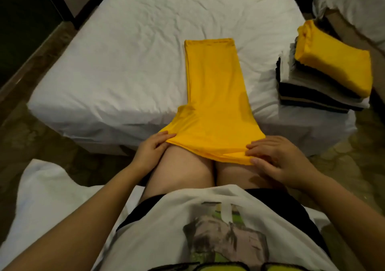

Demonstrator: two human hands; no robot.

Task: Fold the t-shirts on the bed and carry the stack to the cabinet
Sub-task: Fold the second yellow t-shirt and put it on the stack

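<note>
Right now: left hand (152, 152) pinches the near-left corner of the yellow t-shirt (216, 95), thumb on top; right hand (277, 162) grips the near-right hem, fingers curled over the edge. Shirt is folded into a long strip, with its long axis running straight away from the person. Near end drapes off the bed (125, 52) onto the knees, far end lies flat mid-mattress. Stack of folded shirts (320, 83) sits at the bed's right corner, well apart.

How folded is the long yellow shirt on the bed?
Partly: the yellow shirt lies as a long narrow strip, not doubled over; left hand and right hand hold its near end.
</note>
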